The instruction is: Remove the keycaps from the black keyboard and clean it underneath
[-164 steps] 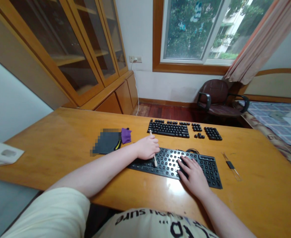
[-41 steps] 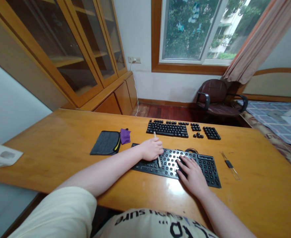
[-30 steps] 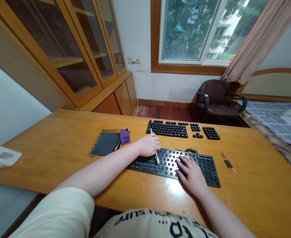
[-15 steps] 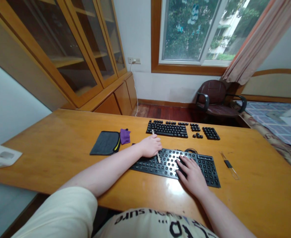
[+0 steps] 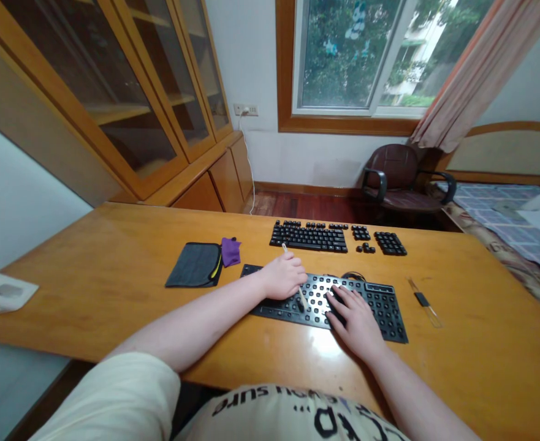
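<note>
A black keyboard base [image 5: 281, 311] with its keycaps off lies on the wooden desk in front of me. My left hand [image 5: 284, 275] is closed around a small brush [image 5: 302, 297] with a slim white handle. The brush's pale, wider tip points down onto the bare key switches left of the middle; its bristles are too small to make out. Spread over the right half of the base, my right hand [image 5: 353, 318] rests with fingers apart and holds nothing. Beyond the base, the removed black keycaps [image 5: 309, 237] are laid out in keyboard order.
Left of the base are a dark grey cloth pouch [image 5: 193, 264] and a purple cloth [image 5: 231, 252]. A wire keycap puller [image 5: 422, 299] lies to the right. A white object [image 5: 5, 291] stands at the desk's left edge. Behind the desk is a chair [image 5: 391, 174].
My left hand has moved slightly right with the brush, and the brush tip has shifted right and a little toward me. My right hand stays in place on the base.
</note>
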The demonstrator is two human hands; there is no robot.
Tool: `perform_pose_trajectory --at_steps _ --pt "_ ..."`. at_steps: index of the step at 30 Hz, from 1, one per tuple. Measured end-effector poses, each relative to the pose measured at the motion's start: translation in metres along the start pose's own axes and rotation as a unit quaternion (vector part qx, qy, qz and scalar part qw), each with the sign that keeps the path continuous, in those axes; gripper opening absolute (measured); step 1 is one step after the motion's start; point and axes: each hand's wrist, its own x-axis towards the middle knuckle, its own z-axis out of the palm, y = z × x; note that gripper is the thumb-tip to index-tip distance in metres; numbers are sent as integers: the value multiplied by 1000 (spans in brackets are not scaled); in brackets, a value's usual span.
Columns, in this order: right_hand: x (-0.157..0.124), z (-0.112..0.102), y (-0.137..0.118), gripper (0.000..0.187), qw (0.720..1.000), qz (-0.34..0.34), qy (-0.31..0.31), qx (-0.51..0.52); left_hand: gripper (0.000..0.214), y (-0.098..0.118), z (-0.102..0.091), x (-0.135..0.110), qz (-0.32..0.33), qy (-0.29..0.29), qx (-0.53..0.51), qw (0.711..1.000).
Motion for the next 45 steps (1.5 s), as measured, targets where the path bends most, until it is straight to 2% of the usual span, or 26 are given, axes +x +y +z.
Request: perform_pose_trajectory --at_steps 5,13,15,18,20,25,28,32,38,43,45 --pt "0 0 0 39 1000 1 2 3 11 12 9 5 38 -15 -11 999" --pt "1 -1 -1 38 1000 0 6 12 10 -7 14 8 68 -14 19 997" --pt "1 -2 -1 38 1000 2 4 11 9 -19 13 9 45 -13 38 998" --pt "1 -3 -2 39 1000 6 -3 6 10 -35 8 8 -35 -2 76 996" --pt "1 -4 -3 39 1000 6 -4 5 10 -40 6 6 -61 4 77 995" --pt "2 -5 -3 39 1000 4 1 11 9 -31 15 0 13 -8 20 1000" --pt "2 -4 -3 39 1000 5 -4 5 9 -34 20 -4 -21 -8 29 999" --pt "1 -3 -2 39 1000 7 -8 5 10 -43 13 -5 -73 2 57 996" --pt "1 -3 -3 38 1000 6 -7 2 10 -24 8 2 13 -6 24 1000" --pt "2 -5 -4 38 1000 9 -14 -2 12 -27 7 3 -96 13 81 992" --pt "2 -5 -4 39 1000 9 -11 4 12 -26 3 4 -94 18 75 993"
